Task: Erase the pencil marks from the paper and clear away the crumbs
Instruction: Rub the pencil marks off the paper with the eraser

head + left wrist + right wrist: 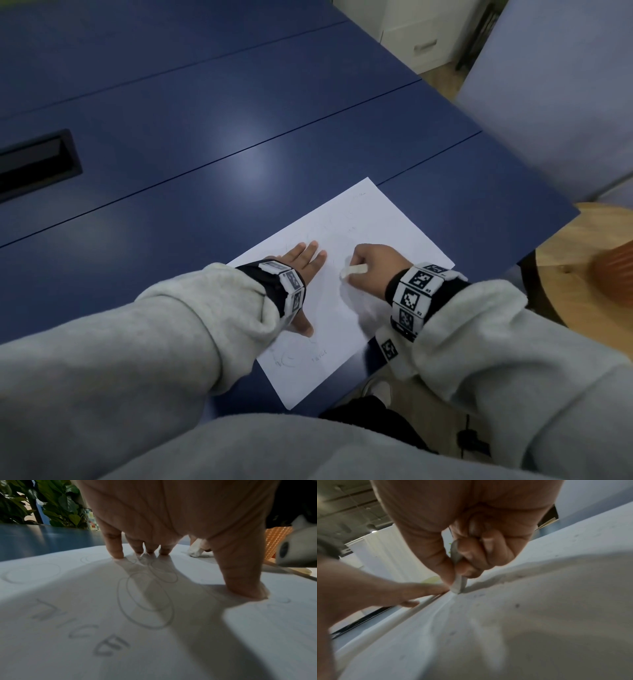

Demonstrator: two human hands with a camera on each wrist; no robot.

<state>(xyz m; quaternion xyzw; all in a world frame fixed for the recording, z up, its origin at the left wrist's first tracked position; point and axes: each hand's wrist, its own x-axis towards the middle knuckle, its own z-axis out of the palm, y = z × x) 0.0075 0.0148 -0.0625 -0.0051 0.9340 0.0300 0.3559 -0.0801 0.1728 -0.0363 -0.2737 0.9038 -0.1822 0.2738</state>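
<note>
A white sheet of paper (387, 236) lies on the blue table near its front right corner, with faint pencil circles (145, 601) and letters on it. My left hand (303, 263) lies flat on the sheet's left part, its straight fingers (114, 545) and thumb pressing down. My right hand (373, 265) pinches a white eraser (352, 270) between thumb and curled fingers. The eraser's tip (458, 586) touches the paper near its middle. Small dark crumbs (517, 605) dot the sheet around it.
The blue table (205, 154) stretches far to the left, with a black recessed slot (34, 161) at its left. A round wooden stool (582, 267) with an orange object (616, 270) stands right of the table. Leafy plants (56, 503) stand beyond the table.
</note>
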